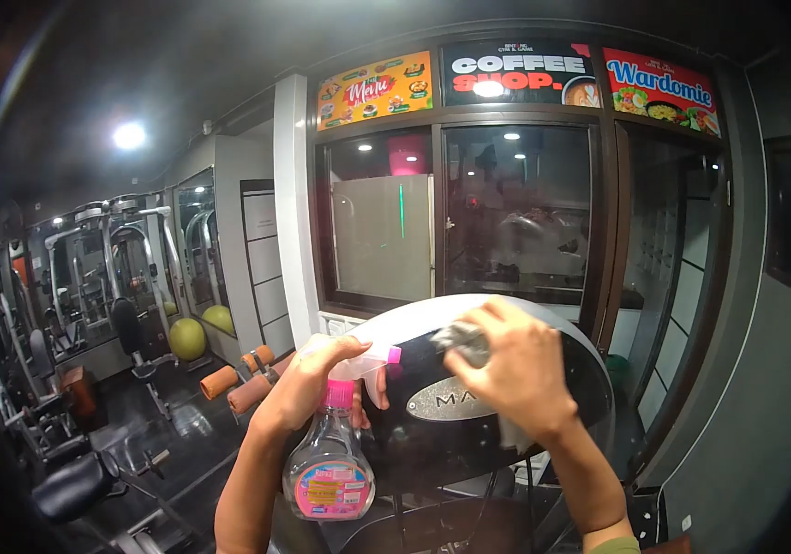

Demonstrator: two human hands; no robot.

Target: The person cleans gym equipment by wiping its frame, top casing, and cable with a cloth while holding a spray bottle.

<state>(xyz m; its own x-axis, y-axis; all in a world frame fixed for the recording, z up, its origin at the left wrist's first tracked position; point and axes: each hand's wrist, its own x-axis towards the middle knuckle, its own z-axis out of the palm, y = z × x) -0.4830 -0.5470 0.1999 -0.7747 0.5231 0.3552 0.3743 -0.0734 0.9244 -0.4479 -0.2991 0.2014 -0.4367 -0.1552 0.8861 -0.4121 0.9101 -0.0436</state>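
Note:
My left hand (308, 379) is wrapped round the neck of a clear spray bottle (329, 462) with a pink collar and a pink nozzle tip. A pink and blue label is on its front, and the nozzle points right. In my right hand (520, 365) is a crumpled grey cloth (463, 343), pressed near the top of a black, rounded machine panel (405, 452) with a pale upper edge. My right hand partly covers an oval silver badge (442, 401) on that panel, so only its first letters show.
Weight machines (91, 277) and a padded bench (72, 485) stand on the left, with a green exercise ball (187, 340) by the mirror. Orange foam rollers (229, 371) stick out close to my left arm. Ahead are dark-framed windows (515, 212) under a coffee shop sign (517, 74).

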